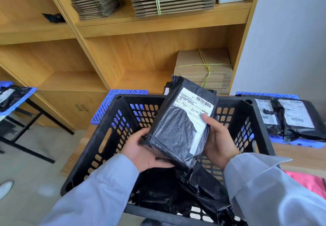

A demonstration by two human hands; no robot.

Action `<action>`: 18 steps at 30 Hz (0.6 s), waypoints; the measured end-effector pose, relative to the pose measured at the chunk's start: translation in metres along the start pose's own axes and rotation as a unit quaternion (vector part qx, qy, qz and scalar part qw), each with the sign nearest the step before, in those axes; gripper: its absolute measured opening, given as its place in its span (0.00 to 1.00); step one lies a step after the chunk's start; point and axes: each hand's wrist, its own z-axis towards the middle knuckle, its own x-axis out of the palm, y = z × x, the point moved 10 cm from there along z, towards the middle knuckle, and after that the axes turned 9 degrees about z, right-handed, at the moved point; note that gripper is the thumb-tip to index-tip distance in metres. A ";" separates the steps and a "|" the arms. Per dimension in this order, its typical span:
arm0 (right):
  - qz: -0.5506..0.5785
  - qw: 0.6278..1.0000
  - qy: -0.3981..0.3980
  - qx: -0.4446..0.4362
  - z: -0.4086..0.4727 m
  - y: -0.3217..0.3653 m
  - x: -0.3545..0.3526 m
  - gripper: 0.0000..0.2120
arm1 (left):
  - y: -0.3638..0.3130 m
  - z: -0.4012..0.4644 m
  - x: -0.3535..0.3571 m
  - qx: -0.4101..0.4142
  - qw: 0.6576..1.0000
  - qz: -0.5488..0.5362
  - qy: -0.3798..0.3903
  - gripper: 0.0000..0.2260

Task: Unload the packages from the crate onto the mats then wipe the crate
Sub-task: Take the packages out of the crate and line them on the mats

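Both hands hold one black package above the black crate, tilted with its white label facing up. The left hand cups its lower corner from below, fingers curled under it; the right hand grips its right edge, thumb on the label. More black packages lie in the crate beneath the fingers. To the right of the fingers, labelled packages rest on a blue mat on the table.

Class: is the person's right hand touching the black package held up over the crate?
Touching. The head view shows the right hand gripping the package along its right edge, thumb pressed on the white label, above the crate.
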 end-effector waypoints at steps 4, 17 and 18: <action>-0.048 0.998 -0.040 -0.028 0.000 0.012 -0.011 0.16 | -0.027 0.011 -0.012 0.058 0.990 0.126 -0.034 0.28; -0.143 0.982 -0.123 -0.018 0.001 0.043 -0.020 0.20 | -0.081 0.045 0.013 0.094 0.931 0.352 -0.020 0.20; -0.157 0.979 -0.132 -0.018 0.003 0.051 -0.020 0.20 | -0.085 0.047 0.014 0.102 0.931 0.351 -0.018 0.21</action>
